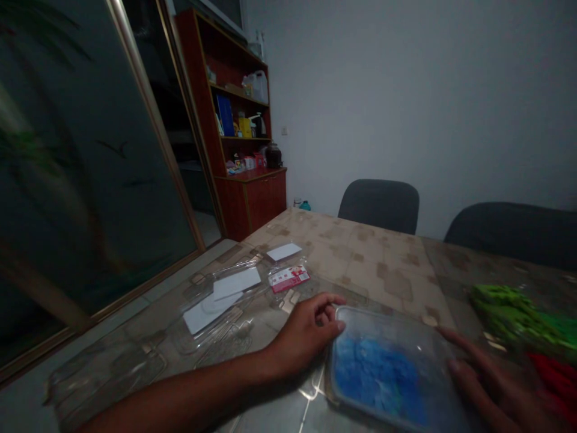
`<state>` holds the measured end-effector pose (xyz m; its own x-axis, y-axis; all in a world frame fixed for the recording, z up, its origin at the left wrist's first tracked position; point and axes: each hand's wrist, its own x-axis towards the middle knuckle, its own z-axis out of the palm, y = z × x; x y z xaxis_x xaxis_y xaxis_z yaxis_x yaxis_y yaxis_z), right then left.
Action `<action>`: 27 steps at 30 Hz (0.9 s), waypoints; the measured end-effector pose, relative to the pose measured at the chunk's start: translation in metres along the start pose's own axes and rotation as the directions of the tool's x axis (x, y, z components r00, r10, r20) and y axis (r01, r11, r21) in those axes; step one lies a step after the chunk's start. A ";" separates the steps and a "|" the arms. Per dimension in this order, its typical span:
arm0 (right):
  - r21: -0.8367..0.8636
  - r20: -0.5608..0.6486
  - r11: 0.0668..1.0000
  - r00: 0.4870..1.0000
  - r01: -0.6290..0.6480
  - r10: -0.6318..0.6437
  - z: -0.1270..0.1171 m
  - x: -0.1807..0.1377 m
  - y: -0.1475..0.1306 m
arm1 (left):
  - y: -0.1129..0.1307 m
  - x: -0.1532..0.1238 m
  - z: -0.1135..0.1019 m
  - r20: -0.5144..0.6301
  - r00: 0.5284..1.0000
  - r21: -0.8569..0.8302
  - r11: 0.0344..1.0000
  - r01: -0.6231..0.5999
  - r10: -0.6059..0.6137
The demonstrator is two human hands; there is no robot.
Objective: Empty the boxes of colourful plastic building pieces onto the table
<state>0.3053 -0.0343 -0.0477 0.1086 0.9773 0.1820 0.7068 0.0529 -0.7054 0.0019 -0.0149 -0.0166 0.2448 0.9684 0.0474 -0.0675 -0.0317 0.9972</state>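
Observation:
A clear plastic container (378, 373) with a translucent lid lies at the near side of the table, with blue contents showing through. My left hand (309, 328) grips its far left corner, thumb on the lid's rim and fingers curled around the edge. On the other side, my right hand (491, 379) holds the right edge; it is slightly blurred, with the index finger stretched along the rim and the thumb lower down. What the blue contents are cannot be made out through the lid.
Left of the container lie clear plastic packages with white cards (237, 282) and a red-and-white card (289, 278). Green bundles (509, 313) and a red bundle (552, 373) sit at the right. Grey chairs (378, 204) stand behind the patterned table (360, 255).

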 end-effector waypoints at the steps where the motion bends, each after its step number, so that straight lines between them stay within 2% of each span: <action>1: -0.005 0.013 1.000 1.000 0.000 0.000 0.002 -0.002 -0.004 | -0.002 0.000 -0.001 -0.004 1.000 0.040 0.999 -0.005 0.005; 4: -0.037 0.074 0.999 0.997 -0.005 0.007 0.005 -0.005 -0.014 | -0.006 0.002 -0.002 -0.021 1.000 0.137 0.991 -0.014 0.017; 8: -0.053 0.080 0.998 0.996 -0.027 0.031 0.010 -0.007 -0.022 | -0.005 0.006 -0.004 -0.011 0.998 0.271 0.961 -0.054 0.060; 13: 0.031 0.113 0.997 0.991 -0.077 0.073 0.017 -0.008 -0.030 | -0.013 0.011 -0.008 -0.036 0.996 0.323 0.944 -0.068 0.084; 18: 0.188 0.123 0.969 0.983 -0.158 0.137 0.018 -0.006 -0.037 | -0.029 0.008 -0.005 0.023 0.995 0.096 0.990 0.099 -0.102; 22: 0.262 0.141 0.935 0.968 -0.240 0.208 0.018 -0.005 -0.042 | -0.031 0.007 0.000 0.020 0.987 -0.063 0.985 0.163 -0.162; 27: 0.348 0.158 0.898 0.961 -0.270 0.227 0.021 -0.003 -0.045 | -0.030 0.008 0.001 0.006 0.968 -0.196 0.949 0.248 -0.252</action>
<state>0.2585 -0.0355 -0.0312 0.1542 0.9836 -0.0940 0.3618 -0.1448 -0.9209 0.0070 -0.0061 -0.0457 0.2601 0.9436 -0.2050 -0.1931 0.2589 0.9464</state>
